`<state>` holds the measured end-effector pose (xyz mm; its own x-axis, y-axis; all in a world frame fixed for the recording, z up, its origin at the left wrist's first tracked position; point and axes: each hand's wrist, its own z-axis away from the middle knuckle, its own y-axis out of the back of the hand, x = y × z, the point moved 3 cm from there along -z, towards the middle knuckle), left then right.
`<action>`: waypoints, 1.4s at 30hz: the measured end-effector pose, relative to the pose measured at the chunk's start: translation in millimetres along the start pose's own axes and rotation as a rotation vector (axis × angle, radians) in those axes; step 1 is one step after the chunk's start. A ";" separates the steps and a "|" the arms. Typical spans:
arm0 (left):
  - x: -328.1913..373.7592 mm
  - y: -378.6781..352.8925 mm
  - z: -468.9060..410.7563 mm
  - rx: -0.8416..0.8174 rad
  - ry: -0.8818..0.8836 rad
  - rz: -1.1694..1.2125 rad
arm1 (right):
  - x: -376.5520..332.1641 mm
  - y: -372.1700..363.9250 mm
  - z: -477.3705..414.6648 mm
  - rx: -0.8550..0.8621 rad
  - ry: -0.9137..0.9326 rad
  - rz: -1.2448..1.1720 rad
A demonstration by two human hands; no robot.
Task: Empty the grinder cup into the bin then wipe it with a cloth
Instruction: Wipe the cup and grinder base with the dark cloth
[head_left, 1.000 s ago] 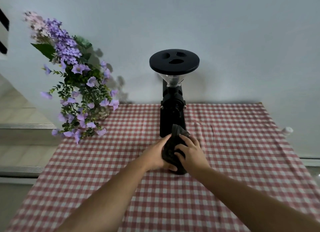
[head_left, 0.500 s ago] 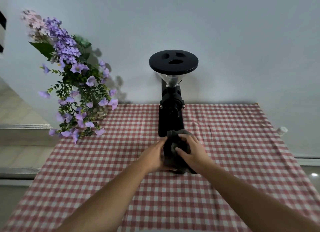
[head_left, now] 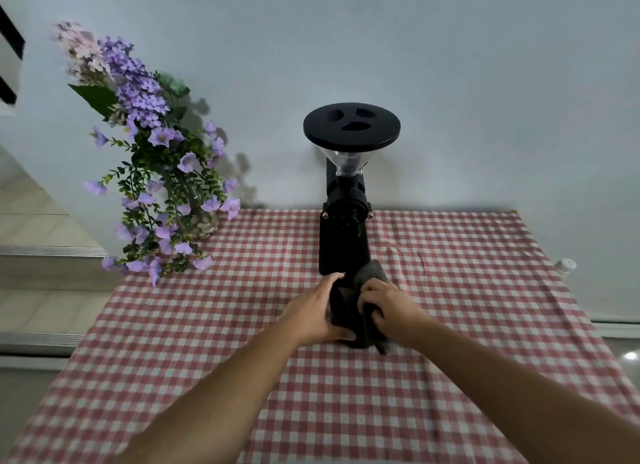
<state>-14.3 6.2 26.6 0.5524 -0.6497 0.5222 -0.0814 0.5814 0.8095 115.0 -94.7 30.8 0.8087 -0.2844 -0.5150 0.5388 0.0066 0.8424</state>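
Note:
The dark grinder cup stands on the checked tablecloth just in front of the black coffee grinder. My left hand wraps around the cup's left side and holds it. My right hand presses a dark grey cloth against the cup's right side; part of the cloth sticks up behind my fingers and a corner hangs below my palm. Most of the cup is hidden by the two hands and the cloth. No bin is in view.
A vase of purple flowers stands at the back left of the table. The red-and-white checked tablecloth covers the tabletop against a white wall. A small white cap shows past the table's right edge.
My right hand has slid the cloth round the cup, from its top and front toward its right side. My left hand keeps its hold on the cup in the same spot.

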 end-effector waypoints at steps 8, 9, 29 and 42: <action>-3.2 -5.2 1.6 0.004 0.046 0.147 | -11.7 -13.3 8.9 0.104 -0.190 -0.336; -4.6 -5.5 1.0 0.002 0.051 0.148 | -14.1 -14.0 8.0 0.113 -0.207 -0.353; 2.5 -4.8 -0.3 0.002 0.033 0.041 | 7.2 3.0 5.2 0.098 -0.129 -0.449; 0.8 -2.3 -28.1 -0.190 0.036 0.010 | -10.8 -17.5 -0.5 0.120 -0.240 -0.091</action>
<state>9.7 18.1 17.6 0.5817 -0.6274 0.5177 0.0690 0.6722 0.7371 97.0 -91.2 21.6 0.6718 -0.4975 -0.5489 0.5627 -0.1391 0.8148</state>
